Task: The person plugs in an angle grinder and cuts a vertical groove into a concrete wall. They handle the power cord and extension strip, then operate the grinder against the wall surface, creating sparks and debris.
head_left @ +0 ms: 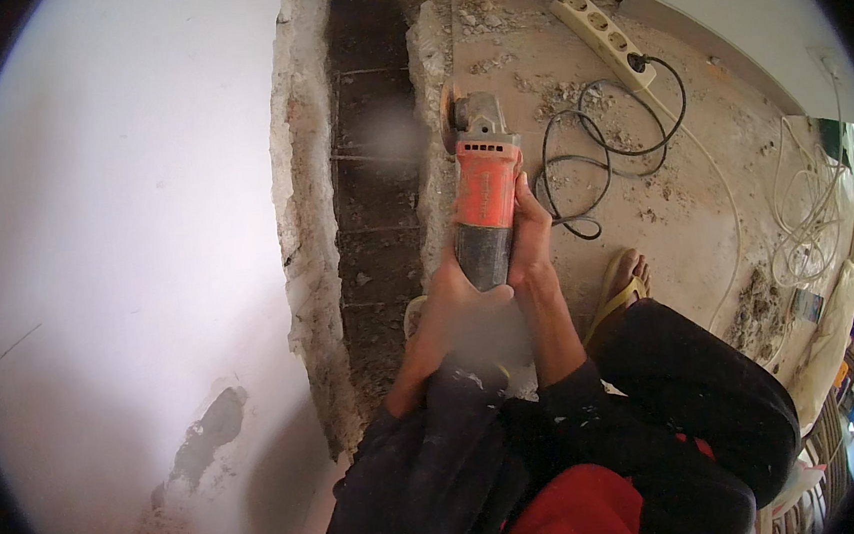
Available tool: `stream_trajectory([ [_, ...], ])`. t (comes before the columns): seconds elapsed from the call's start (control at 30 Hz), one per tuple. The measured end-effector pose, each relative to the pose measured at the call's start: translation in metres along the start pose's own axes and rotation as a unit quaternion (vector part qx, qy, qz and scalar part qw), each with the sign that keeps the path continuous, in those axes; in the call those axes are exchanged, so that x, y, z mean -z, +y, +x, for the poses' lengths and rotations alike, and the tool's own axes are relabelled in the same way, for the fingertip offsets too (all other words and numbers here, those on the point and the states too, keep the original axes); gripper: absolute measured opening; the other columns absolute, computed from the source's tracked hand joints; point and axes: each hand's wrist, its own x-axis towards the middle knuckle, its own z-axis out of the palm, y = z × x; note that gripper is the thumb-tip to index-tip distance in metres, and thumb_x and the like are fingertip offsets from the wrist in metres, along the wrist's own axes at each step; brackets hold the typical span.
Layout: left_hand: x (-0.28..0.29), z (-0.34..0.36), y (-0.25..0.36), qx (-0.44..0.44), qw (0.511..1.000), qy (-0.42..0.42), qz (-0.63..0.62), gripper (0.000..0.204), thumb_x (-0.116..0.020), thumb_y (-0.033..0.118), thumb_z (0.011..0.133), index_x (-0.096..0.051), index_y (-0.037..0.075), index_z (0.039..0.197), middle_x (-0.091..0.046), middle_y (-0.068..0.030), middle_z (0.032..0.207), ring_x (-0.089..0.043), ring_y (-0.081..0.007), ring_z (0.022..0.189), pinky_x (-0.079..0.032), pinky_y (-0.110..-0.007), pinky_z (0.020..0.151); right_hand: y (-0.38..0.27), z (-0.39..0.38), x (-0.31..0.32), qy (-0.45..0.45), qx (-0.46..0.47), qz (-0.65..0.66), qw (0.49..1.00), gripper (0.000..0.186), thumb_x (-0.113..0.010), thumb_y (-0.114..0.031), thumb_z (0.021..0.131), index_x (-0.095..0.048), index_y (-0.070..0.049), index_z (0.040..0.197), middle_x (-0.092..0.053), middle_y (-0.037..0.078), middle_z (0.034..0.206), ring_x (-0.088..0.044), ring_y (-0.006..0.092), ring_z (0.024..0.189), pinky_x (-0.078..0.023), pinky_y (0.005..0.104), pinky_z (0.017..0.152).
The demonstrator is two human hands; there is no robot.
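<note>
Both hands wrapping the rear of an orange angle grinder (482,187), near the middle of the scene. Left hand (450,305) closing round the dark grey tail of the body; right hand (530,234) clasping the right flank, fingers fully curled, no slack showing. Pointing the grey gear head and disc away, against the right edge of a channel (369,171) chased into the white wall (124,241), thin steel bars crossing it.

Likely handling as heavy at the front, rigid, hard-cased, prone to kicking when the disc bites; best taking hold at the narrow rear barrel plus a second grip further forward, well back from the disc.

Trailing a black cord (588,144) right and far toward a cream power strip (605,37) on the dusty, rubble-strewn floor (682,197). Resting a sandalled foot (624,287) just right of the hands.
</note>
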Motion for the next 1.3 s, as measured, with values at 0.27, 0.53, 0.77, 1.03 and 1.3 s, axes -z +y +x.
stream_trajectory([
  [0.27, -0.001, -0.004, 0.014, -0.019, 0.999, -0.016, -0.036, 0.091, -0.081, 0.023, 0.065, -0.032, -0.007, 0.135, -0.053, -0.0224, 0.121, -0.055, -0.0308, 0.113, -0.041, -0.042, 0.098, -0.007, 0.001, 0.001, -0.015, 0.008, -0.043, 0.999, 0.059, -0.036, -0.054, 0.098, -0.051, -0.003, 0.123, -0.064, 0.013, 0.098, -0.067, 0.0229, 0.082, -0.057, 0.0372, 0.074],
  [0.53, -0.001, -0.006, 0.015, 0.061, 0.997, -0.021, 0.040, 0.091, -0.081, 0.023, 0.065, -0.032, -0.008, 0.136, -0.051, -0.0246, 0.126, -0.053, -0.0358, 0.118, -0.040, -0.042, 0.100, -0.005, 0.004, 0.008, -0.010, 0.005, -0.066, 0.998, 0.059, -0.030, -0.053, 0.100, -0.049, -0.004, 0.126, -0.061, 0.011, 0.103, -0.064, 0.0202, 0.085, -0.055, 0.0367, 0.075],
  [0.77, -0.002, 0.000, -0.006, -0.058, 0.998, -0.003, 0.003, 0.089, -0.079, 0.018, 0.065, -0.032, -0.007, 0.137, -0.051, -0.0238, 0.126, -0.051, -0.0338, 0.119, -0.038, -0.041, 0.103, -0.010, 0.005, 0.007, -0.071, 0.005, -0.098, 0.993, 0.064, -0.028, -0.058, 0.099, -0.049, -0.005, 0.127, -0.062, 0.011, 0.104, -0.065, 0.0215, 0.085, -0.055, 0.0376, 0.076],
  [1.03, 0.010, -0.012, -0.004, -0.020, 0.999, 0.025, -0.018, 0.086, -0.077, 0.015, 0.067, -0.033, -0.006, 0.137, -0.051, -0.0226, 0.125, -0.051, -0.0320, 0.118, -0.037, -0.041, 0.103, 0.012, 0.007, -0.002, 0.006, -0.035, -0.133, 0.990, 0.069, -0.026, -0.062, 0.098, -0.049, -0.005, 0.128, -0.061, 0.012, 0.107, -0.063, 0.0221, 0.092, -0.053, 0.0376, 0.082],
  [1.3, 0.019, -0.018, -0.042, -0.033, 0.997, 0.072, -0.009, 0.082, -0.078, 0.016, 0.067, -0.036, -0.005, 0.135, -0.054, -0.0177, 0.123, -0.053, -0.0293, 0.114, -0.039, -0.040, 0.101, 0.035, 0.005, -0.008, 0.031, -0.080, -0.210, 0.974, 0.074, -0.026, -0.065, 0.096, -0.049, -0.003, 0.131, -0.058, 0.015, 0.114, -0.058, 0.0231, 0.101, -0.048, 0.0376, 0.089],
])
